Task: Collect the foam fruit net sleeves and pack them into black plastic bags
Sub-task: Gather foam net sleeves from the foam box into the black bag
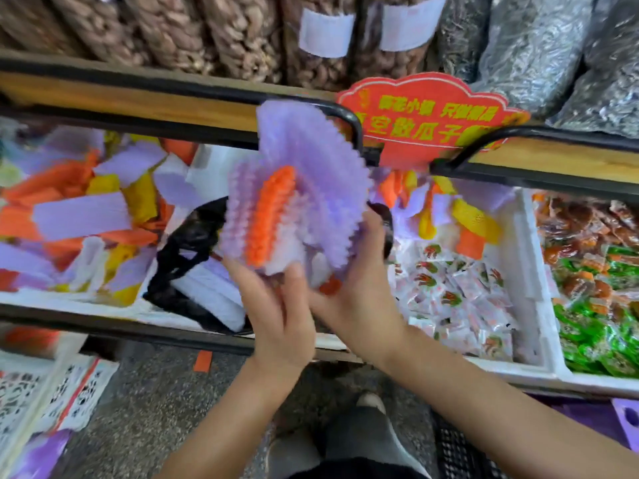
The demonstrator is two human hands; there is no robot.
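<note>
Presently, at the gathering step, my left hand [276,312] and right hand [359,299], fingers curled round its base, hold a bundle of foam net sleeves [297,202] above the black plastic bag [193,243]; next, I judge, lowering it inside.

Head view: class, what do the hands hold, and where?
Left hand and right hand together grip a fanned bundle of foam net sleeves by its lower end.
</note>
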